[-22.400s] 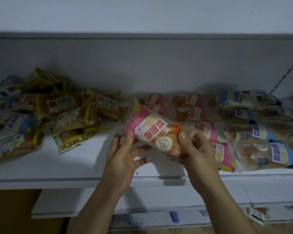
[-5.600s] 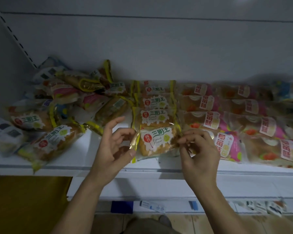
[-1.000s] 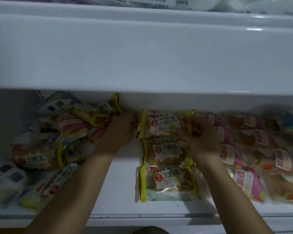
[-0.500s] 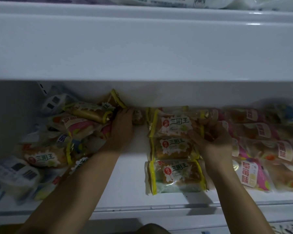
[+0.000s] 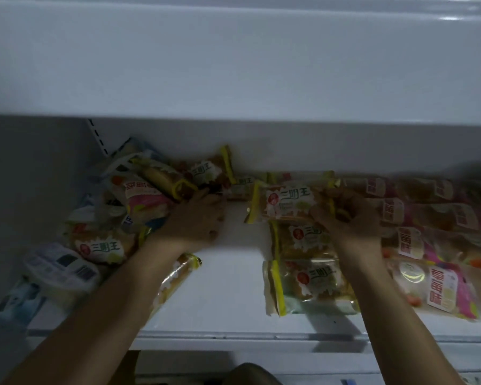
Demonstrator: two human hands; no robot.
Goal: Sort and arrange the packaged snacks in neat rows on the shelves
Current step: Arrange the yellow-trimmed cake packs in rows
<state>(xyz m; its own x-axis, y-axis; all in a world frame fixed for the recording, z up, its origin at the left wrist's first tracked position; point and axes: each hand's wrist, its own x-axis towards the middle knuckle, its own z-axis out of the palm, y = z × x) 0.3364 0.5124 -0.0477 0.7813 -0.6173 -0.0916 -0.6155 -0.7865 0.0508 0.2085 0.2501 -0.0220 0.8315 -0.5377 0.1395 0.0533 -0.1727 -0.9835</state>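
White metal shelf (image 5: pixel 228 307), dim light. Left hand (image 5: pixel 195 218) curled against jumbled heap of mixed snack packets (image 5: pixel 139 201), grasp unclear. Right hand (image 5: pixel 347 218) pinches yellow-edged clear bread packet (image 5: pixel 286 202); it lies left of that grip, long axis crosswise, heading its row.

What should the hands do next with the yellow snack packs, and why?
Probably the right hand should set its tilted yellow pack straight at the back of the yellow row. That pack sits askew above two aligned ones, and more yellow packs wait in the messy pile by the left hand.
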